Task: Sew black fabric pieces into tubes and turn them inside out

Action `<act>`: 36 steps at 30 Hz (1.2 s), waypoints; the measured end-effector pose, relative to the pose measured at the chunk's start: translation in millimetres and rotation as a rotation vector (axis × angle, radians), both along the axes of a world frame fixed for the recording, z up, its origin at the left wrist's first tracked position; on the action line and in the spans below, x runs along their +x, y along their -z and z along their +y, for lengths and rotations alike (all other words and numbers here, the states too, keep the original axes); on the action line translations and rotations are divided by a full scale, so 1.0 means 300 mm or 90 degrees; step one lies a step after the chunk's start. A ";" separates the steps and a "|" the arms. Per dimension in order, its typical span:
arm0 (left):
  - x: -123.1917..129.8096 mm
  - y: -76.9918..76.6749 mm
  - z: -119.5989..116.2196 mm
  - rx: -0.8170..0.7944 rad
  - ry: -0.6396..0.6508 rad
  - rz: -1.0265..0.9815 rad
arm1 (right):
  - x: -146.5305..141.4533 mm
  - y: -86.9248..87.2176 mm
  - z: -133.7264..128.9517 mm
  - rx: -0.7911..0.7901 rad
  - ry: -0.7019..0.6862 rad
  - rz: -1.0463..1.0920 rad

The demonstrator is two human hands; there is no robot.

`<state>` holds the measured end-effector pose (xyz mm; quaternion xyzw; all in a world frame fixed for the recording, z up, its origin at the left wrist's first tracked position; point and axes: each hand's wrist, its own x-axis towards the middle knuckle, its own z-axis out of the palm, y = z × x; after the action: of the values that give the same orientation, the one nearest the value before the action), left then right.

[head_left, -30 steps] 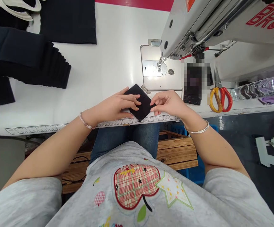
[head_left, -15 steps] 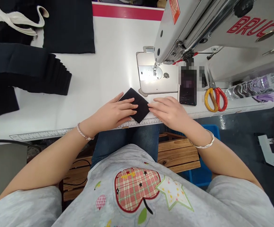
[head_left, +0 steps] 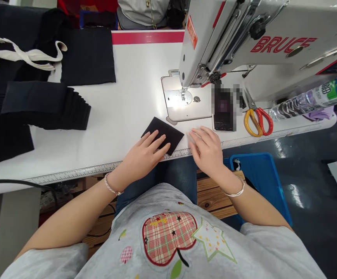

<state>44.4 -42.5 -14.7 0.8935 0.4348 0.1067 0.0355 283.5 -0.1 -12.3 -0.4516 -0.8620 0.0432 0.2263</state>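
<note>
Small square of matte black fabric lies flat, turned cornerwise, on the near part of the long white tabletop, near corner over the printed ruler strip. Left hand on its left near side: fingers spread, laid on the cloth, nothing pinched. Right hand just beyond the right corner, apart from it; fingers loosely bent, thumb parted, seemingly holding nothing. Progress, by judgement: flattening looks done, no large creases; square sits outside the steel presser foot, so no sewing on it at this moment; too dark to tell whether it bears stitches. Far right, white sewing machine, red lettering; right, yellow-and-red-handled scissors. Left, thick stepped stack of black fabric, how much of it is worked unclear.
</note>
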 end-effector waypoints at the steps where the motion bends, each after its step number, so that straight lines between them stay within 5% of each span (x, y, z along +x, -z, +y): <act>1: 0.008 0.005 -0.007 -0.002 -0.012 -0.003 | -0.016 0.000 -0.009 -0.011 -0.004 -0.006; 9: 0.136 0.071 -0.074 -0.003 -0.172 0.008 | -0.114 0.006 -0.045 -0.135 0.065 -0.074; 15: 0.273 0.097 -0.092 0.034 -0.321 -0.029 | -0.218 0.007 0.001 -0.233 -0.001 0.123; 21: 0.146 0.001 -0.055 0.027 -0.214 -0.188 | -0.262 0.067 0.023 -0.246 -0.031 0.120; 25: 0.040 0.002 -0.015 0.008 -0.241 -0.281 | -0.285 0.067 0.003 -0.161 -0.006 0.028; 31: 0.024 0.041 0.016 0.011 -0.264 -0.129 | -0.311 0.060 -0.010 -0.120 0.018 -0.046; 36: 0.024 0.015 0.025 -0.023 -0.247 -0.054 | -0.320 0.045 -0.014 -0.131 0.021 -0.071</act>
<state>51.7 -35.1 -19.3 0.7866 0.5991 0.1414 0.0484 187.5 -4.2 -25.9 -0.4884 -0.8565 0.1027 0.1314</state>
